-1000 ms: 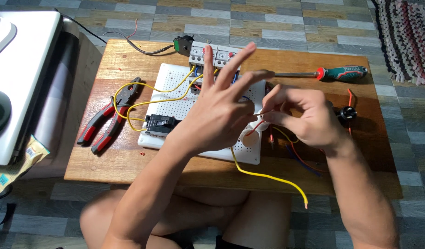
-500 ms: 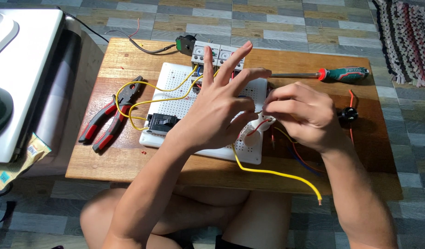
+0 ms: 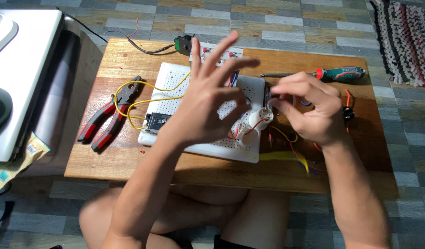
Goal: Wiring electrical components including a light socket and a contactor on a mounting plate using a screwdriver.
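White pegboard (image 3: 175, 80), two hands (image 3: 208, 103)

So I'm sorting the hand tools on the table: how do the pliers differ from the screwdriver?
The pliers lie at the table's left, left of the white perforated board; the screwdriver lies at the far right edge. The pliers have two red-and-black handles, spread apart; the screwdriver has one green handle with a red collar. The pliers lie diagonally; the screwdriver lies almost level, its shaft toward the board. Both rest flat on the wood, in neither hand.

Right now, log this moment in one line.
left hand: over white perforated board, fingers spread | right hand: pinching at white round socket | pliers: idle
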